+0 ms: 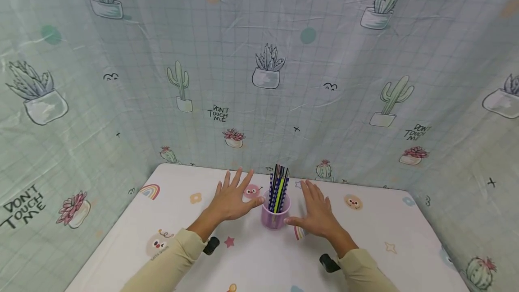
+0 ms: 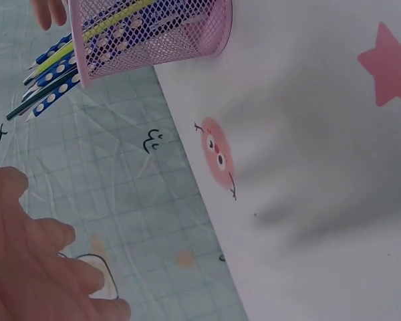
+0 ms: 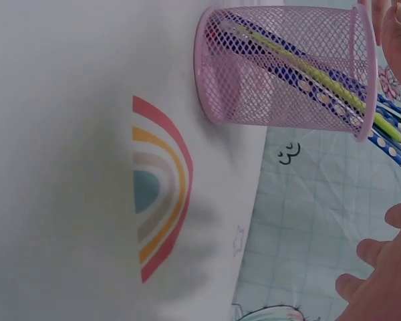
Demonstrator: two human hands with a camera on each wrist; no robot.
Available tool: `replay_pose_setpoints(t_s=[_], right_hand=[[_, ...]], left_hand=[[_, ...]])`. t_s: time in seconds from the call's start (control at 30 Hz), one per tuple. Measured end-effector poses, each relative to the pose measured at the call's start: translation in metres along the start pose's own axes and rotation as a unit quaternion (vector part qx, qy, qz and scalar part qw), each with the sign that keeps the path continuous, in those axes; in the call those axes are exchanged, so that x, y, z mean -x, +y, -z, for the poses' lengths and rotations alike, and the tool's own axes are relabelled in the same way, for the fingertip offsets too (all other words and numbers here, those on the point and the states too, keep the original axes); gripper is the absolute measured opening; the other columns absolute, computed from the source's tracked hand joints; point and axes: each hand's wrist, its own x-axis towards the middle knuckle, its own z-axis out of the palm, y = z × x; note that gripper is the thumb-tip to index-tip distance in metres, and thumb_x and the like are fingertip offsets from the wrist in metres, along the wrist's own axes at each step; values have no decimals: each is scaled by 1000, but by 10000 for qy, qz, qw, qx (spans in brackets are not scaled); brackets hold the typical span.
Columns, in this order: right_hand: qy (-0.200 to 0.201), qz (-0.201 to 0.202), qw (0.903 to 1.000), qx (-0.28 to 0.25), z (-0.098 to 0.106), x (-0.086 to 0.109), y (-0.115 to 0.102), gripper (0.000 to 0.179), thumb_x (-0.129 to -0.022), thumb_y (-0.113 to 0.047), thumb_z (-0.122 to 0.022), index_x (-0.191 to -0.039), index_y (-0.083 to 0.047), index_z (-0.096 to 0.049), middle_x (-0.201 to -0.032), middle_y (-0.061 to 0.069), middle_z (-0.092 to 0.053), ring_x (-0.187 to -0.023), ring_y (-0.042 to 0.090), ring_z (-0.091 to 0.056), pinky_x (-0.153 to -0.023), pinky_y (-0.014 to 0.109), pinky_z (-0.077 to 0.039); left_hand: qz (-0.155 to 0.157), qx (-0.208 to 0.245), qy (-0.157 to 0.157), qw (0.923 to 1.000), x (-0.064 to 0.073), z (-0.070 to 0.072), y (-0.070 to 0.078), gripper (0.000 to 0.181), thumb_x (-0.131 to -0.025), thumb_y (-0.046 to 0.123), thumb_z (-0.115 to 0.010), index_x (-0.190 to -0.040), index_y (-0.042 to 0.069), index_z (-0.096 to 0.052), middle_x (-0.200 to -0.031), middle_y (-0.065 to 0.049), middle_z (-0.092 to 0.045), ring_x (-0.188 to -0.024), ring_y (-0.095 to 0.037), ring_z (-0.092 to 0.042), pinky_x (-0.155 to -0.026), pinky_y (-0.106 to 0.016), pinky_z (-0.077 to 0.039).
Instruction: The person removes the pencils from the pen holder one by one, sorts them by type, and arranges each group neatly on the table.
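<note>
A pink mesh pencil cup (image 1: 275,221) stands upright on the white table, holding several pencils (image 1: 279,188). Some pencils are dark blue with white dots, and one is yellow-green. To the left of the cup is my left hand (image 1: 234,199), its fingers straight and spread, the thumb tip right at the rim in the head view. My right hand (image 1: 318,213) is on the other side, fingers extended and thumb pointing at the cup. Neither hand grips anything. In the right wrist view the mesh cup (image 3: 287,73) shows its side, with pencils (image 3: 391,134) leaning out of the top.
The white table (image 1: 251,265) carries printed stickers, among them a rainbow (image 3: 164,187) and a pink star (image 2: 394,63). Behind and beside it hangs a pale grid-patterned cloth (image 1: 243,21) with cactus prints. A black wrist device (image 1: 211,245) sits at the left cuff, another device (image 1: 329,263) at the right.
</note>
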Motion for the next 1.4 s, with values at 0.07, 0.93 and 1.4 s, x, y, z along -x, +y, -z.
replay_pose_setpoints(t_s=[0.07,0.93,1.4], right_hand=[[11,5,10000,1,-3,0,1,125,-76,-62,-84,-167,-10,-17,-174,21,-16,-159,49,-15,-120,81,-13],[61,8,9773,-2117,-36,-4,-1,124,-72,-41,-95,-166,-12,-20,-173,21,-19,-158,48,-21,-121,73,-25],[269,-104,9489,-3143,-54,-5,-9,109,-76,-30,-94,-161,-9,-29,-166,18,-37,-150,43,-40,-122,63,-34]], left_hand=[[16,56,-18,10000,-1,-1,0,94,-93,77,-53,-168,33,-17,-177,-10,-8,-162,-48,-1,-127,-72,-8],[-194,2465,-84,9689,-19,-19,4,88,-97,53,-68,-167,29,-21,-170,-13,-34,-153,-43,-39,-119,-68,-36],[-536,4312,-26,9006,-37,-36,6,86,-96,26,-77,-164,4,-29,-164,-23,-41,-147,-44,-46,-113,-46,-48]])
